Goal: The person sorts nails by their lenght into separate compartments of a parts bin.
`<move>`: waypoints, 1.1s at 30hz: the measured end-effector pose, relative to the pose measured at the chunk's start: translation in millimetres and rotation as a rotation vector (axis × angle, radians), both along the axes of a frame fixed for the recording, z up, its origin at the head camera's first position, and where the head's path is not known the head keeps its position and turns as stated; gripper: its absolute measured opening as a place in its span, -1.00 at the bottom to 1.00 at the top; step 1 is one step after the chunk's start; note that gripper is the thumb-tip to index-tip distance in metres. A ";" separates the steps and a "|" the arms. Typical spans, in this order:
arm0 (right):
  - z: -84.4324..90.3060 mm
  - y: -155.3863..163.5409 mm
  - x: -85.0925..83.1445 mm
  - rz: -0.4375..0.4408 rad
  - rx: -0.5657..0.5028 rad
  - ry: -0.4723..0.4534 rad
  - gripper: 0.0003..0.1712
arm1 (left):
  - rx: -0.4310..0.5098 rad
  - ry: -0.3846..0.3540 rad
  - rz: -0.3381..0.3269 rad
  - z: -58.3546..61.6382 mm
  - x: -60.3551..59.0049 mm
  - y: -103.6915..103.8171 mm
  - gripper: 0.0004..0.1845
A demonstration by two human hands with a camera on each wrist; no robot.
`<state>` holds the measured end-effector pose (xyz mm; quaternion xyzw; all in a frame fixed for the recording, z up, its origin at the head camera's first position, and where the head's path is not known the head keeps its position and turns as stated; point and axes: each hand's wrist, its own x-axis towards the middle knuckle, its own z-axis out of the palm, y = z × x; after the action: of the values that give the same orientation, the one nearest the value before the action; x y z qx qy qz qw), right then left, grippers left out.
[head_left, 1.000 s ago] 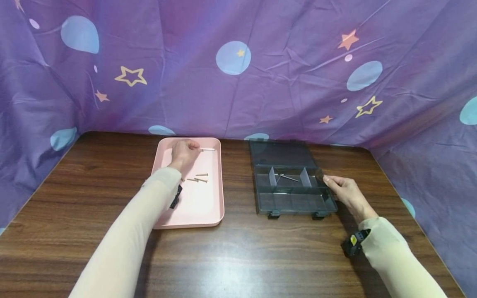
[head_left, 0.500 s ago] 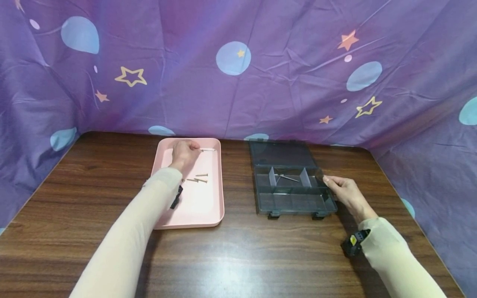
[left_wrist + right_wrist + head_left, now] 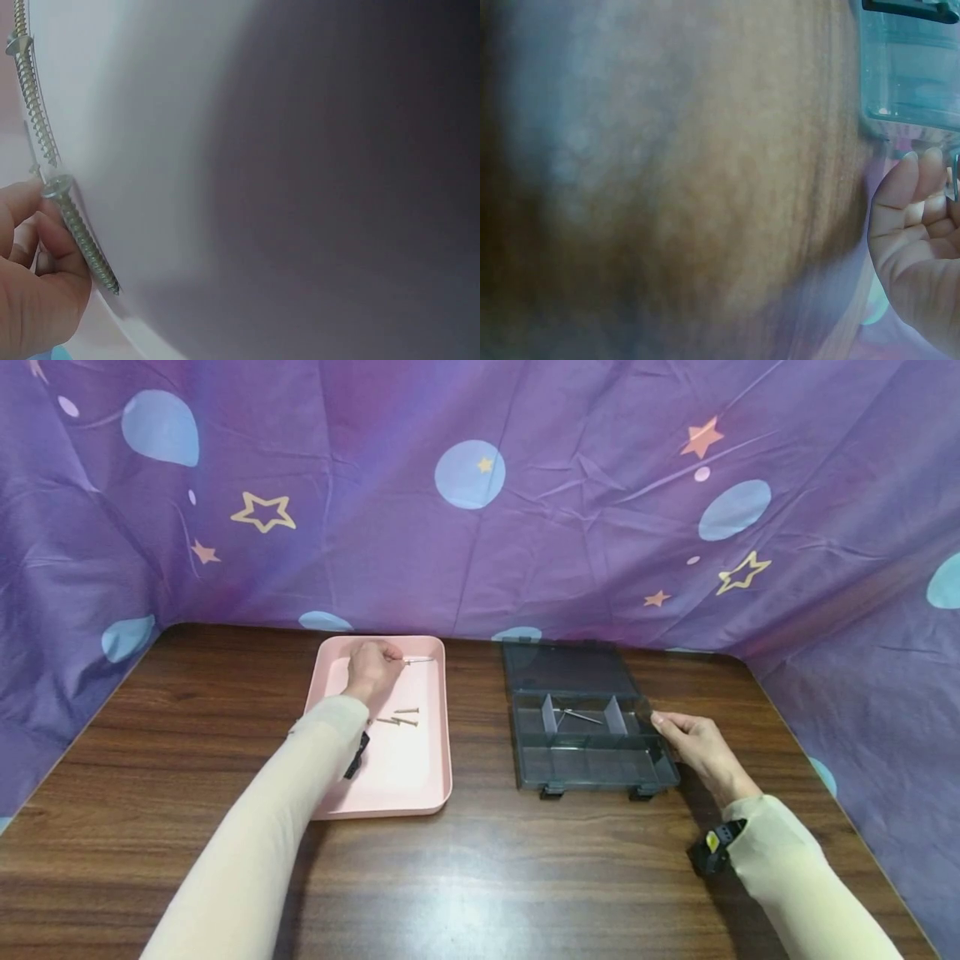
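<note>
Has one pink tray (image 3: 408, 768) at the left of the wooden surface (image 3: 480, 877), with the left hand (image 3: 369, 672) inside, near the far end. Bends those fingers (image 3: 19, 201) at the end of one silver screw (image 3: 422, 660); cannot tell a real pinch from a simple touch. Seems to be at the step of picking up this screw; probably calls next for a firm pinch and a lift over the tray's rim. Near the tray's middle, shows three more loose screws (image 3: 407, 711), plus a small end beside the sleeve (image 3: 330, 718), perhaps of one more.

Further right, well apart, shows one open compartment box (image 3: 588, 774) with two pale dividers (image 3: 616, 717) and two front latches (image 3: 552, 792). Between the dividers, contains at least one metal screw (image 3: 585, 718); too unclear for a surer count. At the far right, clamps the right hand (image 3: 697, 747) by thumb and finger on the box's right wall, probably for steadying.
</note>
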<state>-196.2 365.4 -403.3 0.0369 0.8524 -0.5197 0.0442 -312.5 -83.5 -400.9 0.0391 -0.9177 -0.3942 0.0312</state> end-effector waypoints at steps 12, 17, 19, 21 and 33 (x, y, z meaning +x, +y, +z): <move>0.7 -0.9 0.3 0.001 0.003 0.009 -0.31 | -0.057 0.011 -0.041 -0.6 0.3 -2.5 -0.84; 1.2 -1.6 0.4 -0.006 0.008 0.001 -0.30 | -0.067 -0.019 -0.057 0.0 0.4 -3.4 -0.84; 1.4 -1.7 0.4 -0.005 0.009 -0.001 -0.30 | -0.064 -0.029 -0.064 0.2 0.5 -3.8 -0.84; 1.6 -1.8 0.6 -0.006 0.015 0.002 -0.30 | -0.067 -0.030 -0.074 0.3 0.8 -4.4 -0.83; 2.0 -2.1 -0.3 -0.020 0.076 -0.016 -0.30 | -0.050 -0.083 -0.093 2.1 1.7 -5.6 -0.82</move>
<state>-196.5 363.3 -401.4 0.0510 0.8708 -0.4870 0.0444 -310.8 -89.1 -398.7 0.0117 -0.9286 -0.3701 -0.0243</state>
